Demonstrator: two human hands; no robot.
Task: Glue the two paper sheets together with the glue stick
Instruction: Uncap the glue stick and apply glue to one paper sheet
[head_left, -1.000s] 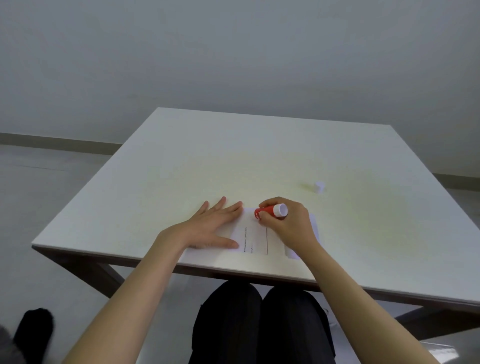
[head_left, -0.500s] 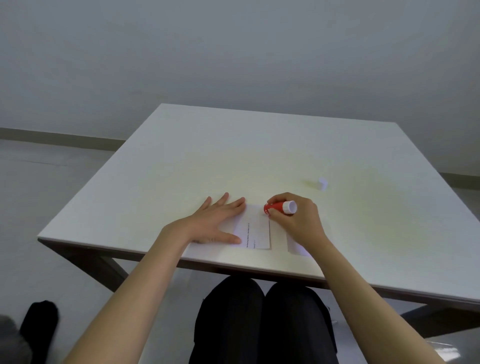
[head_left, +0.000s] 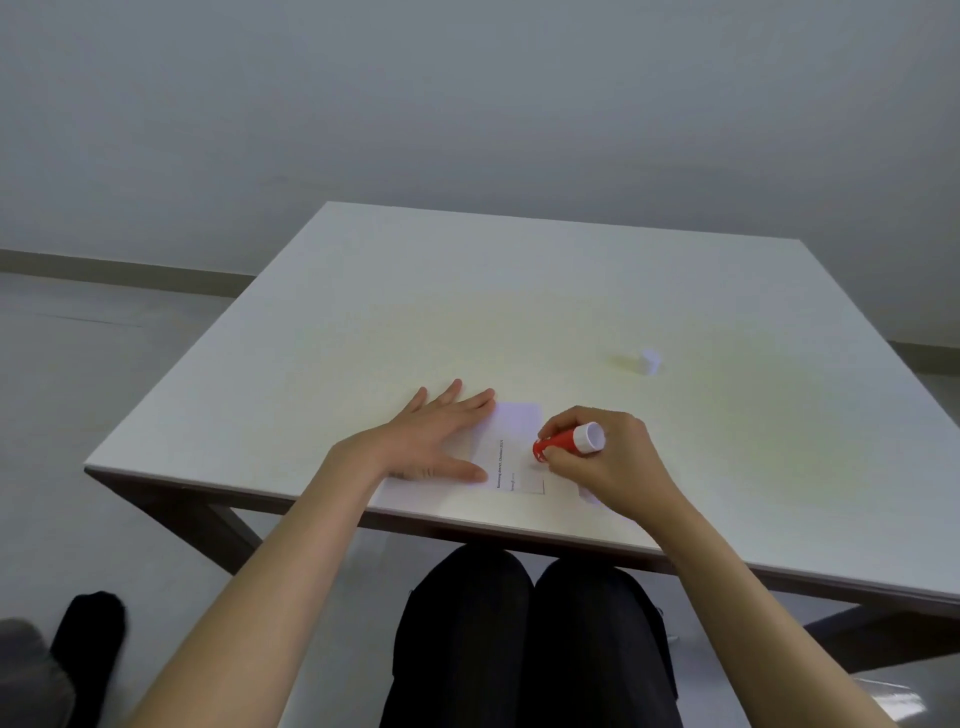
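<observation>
A small white paper sheet (head_left: 511, 447) with printed lines lies near the front edge of the white table (head_left: 467, 312). My left hand (head_left: 431, 441) lies flat on its left part, fingers spread. My right hand (head_left: 605, 462) grips a red glue stick (head_left: 563, 441) with a white end, tilted, its tip down at the sheet's right edge. A second white sheet (head_left: 589, 493) shows only as a corner under my right hand.
The glue stick's white cap (head_left: 649, 361) stands alone on the table to the back right. The table's front edge (head_left: 519, 525) runs just below the sheets, with my legs under it. A dark shoe (head_left: 88, 634) is on the floor at lower left.
The glue stick's tip has moved down the sheet's right edge toward me. My left hand has stayed pressed on the sheet. The camera view has shifted slightly.
</observation>
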